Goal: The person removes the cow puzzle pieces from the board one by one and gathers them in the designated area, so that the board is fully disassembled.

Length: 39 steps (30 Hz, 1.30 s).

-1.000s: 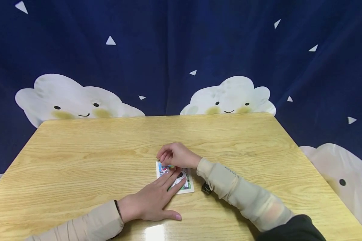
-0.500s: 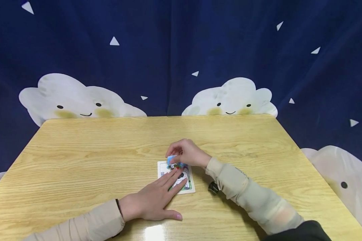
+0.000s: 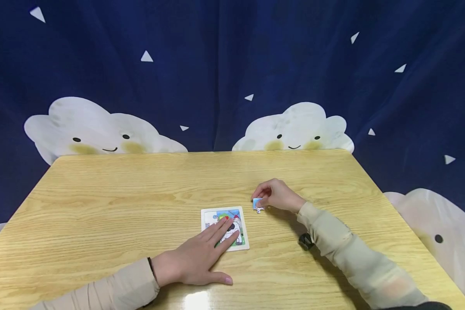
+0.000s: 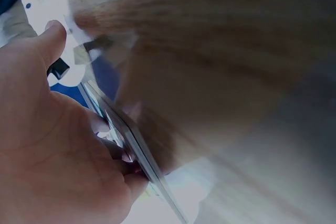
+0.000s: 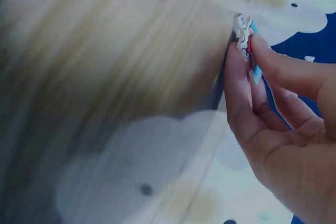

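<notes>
A small square jigsaw puzzle (image 3: 212,246) with a white border lies near the middle of the table. Its picture shows a black-and-white animal, and the upper left part of the tray is bare white. My left hand (image 3: 199,258) rests flat on the puzzle, fingers straight, thumb out to the side on the wood. To the right of the board, my right hand (image 3: 277,196) pinches a blue puzzle piece (image 3: 257,202) between thumb and fingers. In the right wrist view the puzzle piece (image 5: 242,38) is seen nearly edge-on, with a little red on it.
The wooden table (image 3: 120,193) stretches away on all sides of the hands. Behind it hangs a dark blue curtain (image 3: 197,64) with smiling clouds and white triangles. A black wrist device (image 3: 305,241) sits under the right sleeve.
My right hand has lifted the blue puzzle piece out of the board's upper left and carried it right, off the board. The left hand has stayed in place.
</notes>
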### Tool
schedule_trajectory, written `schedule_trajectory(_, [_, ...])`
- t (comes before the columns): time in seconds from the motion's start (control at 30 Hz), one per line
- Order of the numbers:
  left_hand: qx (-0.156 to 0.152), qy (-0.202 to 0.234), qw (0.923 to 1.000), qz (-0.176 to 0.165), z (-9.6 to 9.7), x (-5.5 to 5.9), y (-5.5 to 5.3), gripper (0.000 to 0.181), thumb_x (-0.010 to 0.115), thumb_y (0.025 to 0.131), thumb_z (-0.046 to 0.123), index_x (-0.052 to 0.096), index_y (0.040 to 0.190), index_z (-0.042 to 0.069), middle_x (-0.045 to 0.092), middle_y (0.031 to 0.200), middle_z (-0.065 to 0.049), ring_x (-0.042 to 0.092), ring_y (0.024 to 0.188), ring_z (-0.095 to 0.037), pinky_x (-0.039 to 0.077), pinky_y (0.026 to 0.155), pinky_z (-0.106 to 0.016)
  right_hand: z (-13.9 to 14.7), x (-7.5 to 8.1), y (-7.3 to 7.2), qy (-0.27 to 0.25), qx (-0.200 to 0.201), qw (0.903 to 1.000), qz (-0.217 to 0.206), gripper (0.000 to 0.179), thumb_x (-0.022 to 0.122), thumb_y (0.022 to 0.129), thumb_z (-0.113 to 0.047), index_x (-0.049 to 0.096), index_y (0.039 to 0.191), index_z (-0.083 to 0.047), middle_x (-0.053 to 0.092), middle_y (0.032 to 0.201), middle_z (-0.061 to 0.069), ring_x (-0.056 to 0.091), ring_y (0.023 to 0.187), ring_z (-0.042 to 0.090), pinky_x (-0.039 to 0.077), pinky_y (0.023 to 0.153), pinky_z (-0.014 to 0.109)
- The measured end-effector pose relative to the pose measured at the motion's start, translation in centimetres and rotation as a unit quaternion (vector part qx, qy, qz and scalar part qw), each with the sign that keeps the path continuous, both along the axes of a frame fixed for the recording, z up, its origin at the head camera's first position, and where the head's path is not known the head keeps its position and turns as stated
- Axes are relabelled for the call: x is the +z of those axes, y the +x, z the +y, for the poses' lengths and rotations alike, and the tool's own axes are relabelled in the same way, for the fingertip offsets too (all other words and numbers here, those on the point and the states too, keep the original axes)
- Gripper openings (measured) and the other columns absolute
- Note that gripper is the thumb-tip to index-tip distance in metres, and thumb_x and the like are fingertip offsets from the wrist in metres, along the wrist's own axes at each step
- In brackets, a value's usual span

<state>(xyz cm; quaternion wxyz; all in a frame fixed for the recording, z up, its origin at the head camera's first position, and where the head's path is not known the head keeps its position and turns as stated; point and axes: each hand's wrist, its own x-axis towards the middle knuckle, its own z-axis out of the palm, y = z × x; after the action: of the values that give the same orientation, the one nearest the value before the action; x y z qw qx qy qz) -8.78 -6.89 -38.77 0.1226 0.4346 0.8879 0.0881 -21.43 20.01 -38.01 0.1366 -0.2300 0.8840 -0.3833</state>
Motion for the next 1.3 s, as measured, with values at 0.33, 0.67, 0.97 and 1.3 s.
schedule_trajectory(0.33, [-0.008,0.004,0.9999,-0.008,0.0,0.0,-0.2,0.093,0.041,0.092,0.070,0.011,0.159,0.011,-0.005,0.163,-0.015,-0.002,0.149,-0.029,0.016,0.118,-0.042,1.5,-0.5,0.4,0.039,-0.002,0.9976,0.058,0.014,0.082,0.076,0.001,0.076,0.089,-0.004,0.066,0.080,0.001,0.055,0.072,0.012,0.047,0.064,0.023])
schedule_trajectory(0.67, [-0.015,0.023,0.9996,-0.005,-0.1,-0.2,-0.3,0.089,0.041,0.095,0.067,0.015,0.158,0.011,-0.003,0.163,-0.015,-0.001,0.149,-0.029,0.016,0.118,-0.042,2.4,-0.6,0.5,0.000,0.006,0.9989,0.047,0.013,0.077,0.083,-0.001,0.076,0.096,-0.001,0.073,0.091,0.007,0.065,0.077,0.014,0.052,0.069,0.023])
schedule_trajectory(0.97, [-0.015,0.033,0.9993,-0.004,-0.2,0.0,-0.3,0.085,0.043,0.097,0.062,0.017,0.158,0.009,0.000,0.163,-0.015,0.000,0.149,-0.030,0.015,0.118,-0.042,-0.6,0.9,2.1,-0.035,0.033,0.9983,0.031,0.015,0.070,0.089,-0.001,0.073,0.103,0.004,0.074,0.094,0.010,0.067,0.078,0.016,0.053,0.067,0.024])
schedule_trajectory(1.3, [-0.024,0.030,0.9992,-0.014,1.1,0.2,-0.2,0.086,0.040,0.097,0.063,0.015,0.158,0.008,0.000,0.163,-0.017,0.000,0.149,-0.029,0.018,0.117,-0.045,-5.7,0.6,2.8,-0.021,0.094,0.9947,0.037,0.015,0.066,0.093,-0.004,0.073,0.105,0.001,0.073,0.099,0.006,0.067,0.087,0.011,0.053,0.077,0.024])
